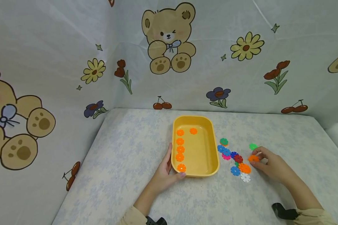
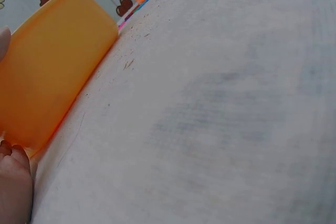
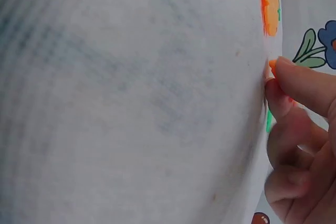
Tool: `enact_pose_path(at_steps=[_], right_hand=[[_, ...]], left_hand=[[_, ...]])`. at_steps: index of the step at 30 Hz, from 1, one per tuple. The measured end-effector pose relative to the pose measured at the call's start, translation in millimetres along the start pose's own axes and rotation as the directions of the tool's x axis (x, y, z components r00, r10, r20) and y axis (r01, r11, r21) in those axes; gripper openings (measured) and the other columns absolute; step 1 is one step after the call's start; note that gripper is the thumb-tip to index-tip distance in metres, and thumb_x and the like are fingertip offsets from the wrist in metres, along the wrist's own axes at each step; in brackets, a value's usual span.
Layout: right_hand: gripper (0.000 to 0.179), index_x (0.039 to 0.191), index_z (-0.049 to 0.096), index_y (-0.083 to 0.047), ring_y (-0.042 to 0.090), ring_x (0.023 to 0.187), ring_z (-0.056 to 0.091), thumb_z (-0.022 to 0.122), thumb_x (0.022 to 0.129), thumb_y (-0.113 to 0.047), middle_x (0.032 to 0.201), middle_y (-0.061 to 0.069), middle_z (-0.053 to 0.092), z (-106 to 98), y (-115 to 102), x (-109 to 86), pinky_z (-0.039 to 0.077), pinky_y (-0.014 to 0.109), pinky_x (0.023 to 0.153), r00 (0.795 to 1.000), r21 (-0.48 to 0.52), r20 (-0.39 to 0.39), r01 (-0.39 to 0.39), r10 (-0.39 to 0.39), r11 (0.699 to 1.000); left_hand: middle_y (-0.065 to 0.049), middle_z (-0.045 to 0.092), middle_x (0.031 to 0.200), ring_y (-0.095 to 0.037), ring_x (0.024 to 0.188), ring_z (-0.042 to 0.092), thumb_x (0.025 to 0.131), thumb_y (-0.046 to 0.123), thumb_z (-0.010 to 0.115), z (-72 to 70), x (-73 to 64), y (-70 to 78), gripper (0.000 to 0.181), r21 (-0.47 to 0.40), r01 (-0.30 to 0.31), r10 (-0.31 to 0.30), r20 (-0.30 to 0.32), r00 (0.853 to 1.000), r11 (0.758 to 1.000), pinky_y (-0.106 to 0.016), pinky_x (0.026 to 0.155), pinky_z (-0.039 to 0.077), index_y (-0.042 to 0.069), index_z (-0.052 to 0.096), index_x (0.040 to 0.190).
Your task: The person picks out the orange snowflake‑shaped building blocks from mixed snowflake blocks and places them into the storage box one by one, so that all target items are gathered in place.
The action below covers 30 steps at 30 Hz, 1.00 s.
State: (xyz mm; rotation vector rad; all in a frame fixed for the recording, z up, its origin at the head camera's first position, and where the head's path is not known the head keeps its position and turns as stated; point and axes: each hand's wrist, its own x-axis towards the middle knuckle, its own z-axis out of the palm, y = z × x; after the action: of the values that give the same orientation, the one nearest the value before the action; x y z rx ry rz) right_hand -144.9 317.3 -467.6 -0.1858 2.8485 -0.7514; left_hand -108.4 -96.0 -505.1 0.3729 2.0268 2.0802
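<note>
A: Left side first: what are you holding?

B: Your left hand grips the yellow tray at its near left corner, thumb at the rim, fingers against the outer wall. The tray sits on the bench.

A: Contents of your tray?

B: Six orange discs, notched at the edge. Five form a column along the left wall; one lies apart, right of the column's far end.

A: And your right side?

B: Your right hand pinches another orange disc between thumb and forefinger, right of the tray. Your fingers hide most of it in the wrist view, so I can't say whether it touches the bench.

A: Anything near you there?

B: A light green disc just beyond your forefinger. Between tray and hand, a band of mixed discs, some overlapping, with a white disc nearest you.
</note>
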Motion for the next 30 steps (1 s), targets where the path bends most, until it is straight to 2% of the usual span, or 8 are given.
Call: enact_pose_path(at_steps=[5,9,12,16,19,24,26,30], right_hand=[[0.045,0.123,0.06,-0.007,0.02,0.077,0.052,0.073,0.09,-0.034,0.093,0.007,0.063,-5,-3,1.4,0.04,0.025,0.058,0.999,-0.018,-0.011,-0.047,0.047,0.999],[0.044,0.128,0.059,-0.006,0.017,0.07,0.048,0.071,0.092,-0.029,0.098,0.01,0.061,-9,-9,3.7,0.038,0.023,0.052,0.999,0.008,-0.038,-0.025,0.025,1.0],[0.042,0.129,0.057,-0.007,0.019,0.076,0.053,0.07,0.093,-0.026,0.101,0.011,0.062,-12,-20,8.3,0.045,0.02,0.057,0.997,0.033,-0.077,0.02,-0.017,0.999],[0.042,0.132,0.057,-0.008,0.026,0.094,0.058,0.068,0.095,-0.024,0.106,0.013,0.064,-17,-45,19.8,0.052,0.019,0.069,0.99,0.085,-0.126,0.075,-0.063,0.994],[0.042,0.135,0.057,-0.01,0.029,0.096,0.06,0.065,0.097,-0.027,0.112,0.014,0.064,-20,-70,30.5,0.053,0.018,0.071,0.989,0.136,-0.127,0.097,-0.079,0.986],[0.041,0.137,0.057,-0.013,0.029,0.083,0.066,0.064,0.098,-0.026,0.113,0.012,0.063,-19,-113,48.2,0.056,0.019,0.065,0.988,0.207,-0.093,0.139,-0.122,0.968],[0.04,0.136,0.057,-0.013,0.028,0.073,0.064,0.064,0.098,-0.023,0.111,0.011,0.063,-16,-129,55.9,0.054,0.021,0.06,0.987,0.224,-0.071,0.16,-0.147,0.961],[0.037,0.133,0.059,-0.013,0.023,0.072,0.055,0.065,0.097,-0.021,0.104,0.007,0.063,-4,-156,72.3,0.05,0.026,0.06,0.981,0.189,-0.024,0.195,-0.194,0.962]], left_hand=[[0.016,0.001,0.166,-0.007,0.154,0.008,0.085,0.013,0.079,0.0,-0.1,-0.4,0.111,0.002,-0.003,0.003,-0.002,1.0,1.0,-0.016,0.119,0.02,0.024,-0.001,0.161],[0.016,0.0,0.166,-0.007,0.154,0.008,0.085,0.014,0.079,0.2,0.4,-0.8,0.111,0.013,-0.003,0.003,-0.004,1.0,1.0,-0.017,0.119,0.02,0.024,-0.001,0.161],[0.017,0.001,0.166,-0.007,0.154,0.009,0.085,0.015,0.079,0.3,0.7,-0.9,0.111,0.017,0.001,-0.001,-0.006,1.0,1.0,-0.018,0.12,0.02,0.025,-0.001,0.161],[0.017,0.0,0.166,-0.006,0.154,0.008,0.085,0.015,0.079,-0.1,0.7,-1.9,0.111,0.011,0.002,-0.002,-0.005,1.0,1.0,-0.018,0.12,0.019,0.025,-0.001,0.161],[0.016,0.0,0.166,-0.006,0.154,0.007,0.085,0.014,0.079,-0.7,0.1,-2.3,0.111,0.001,0.0,0.0,-0.003,1.0,1.0,-0.018,0.12,0.019,0.025,-0.001,0.161],[0.016,0.0,0.166,-0.005,0.154,0.007,0.085,0.014,0.078,-1.1,-0.6,-2.0,0.11,-0.002,0.001,-0.001,-0.001,1.0,1.0,-0.019,0.121,0.018,0.027,-0.001,0.161],[0.014,-0.002,0.167,-0.005,0.154,0.006,0.086,0.014,0.078,-1.1,-0.8,-1.7,0.11,0.0,-0.001,0.001,0.003,1.0,1.0,-0.02,0.121,0.018,0.027,-0.001,0.161],[0.013,-0.003,0.167,-0.006,0.154,0.005,0.086,0.013,0.078,-1.0,-0.8,-0.9,0.11,0.005,-0.003,0.003,0.009,1.0,1.0,-0.024,0.122,0.017,0.027,-0.002,0.161]])
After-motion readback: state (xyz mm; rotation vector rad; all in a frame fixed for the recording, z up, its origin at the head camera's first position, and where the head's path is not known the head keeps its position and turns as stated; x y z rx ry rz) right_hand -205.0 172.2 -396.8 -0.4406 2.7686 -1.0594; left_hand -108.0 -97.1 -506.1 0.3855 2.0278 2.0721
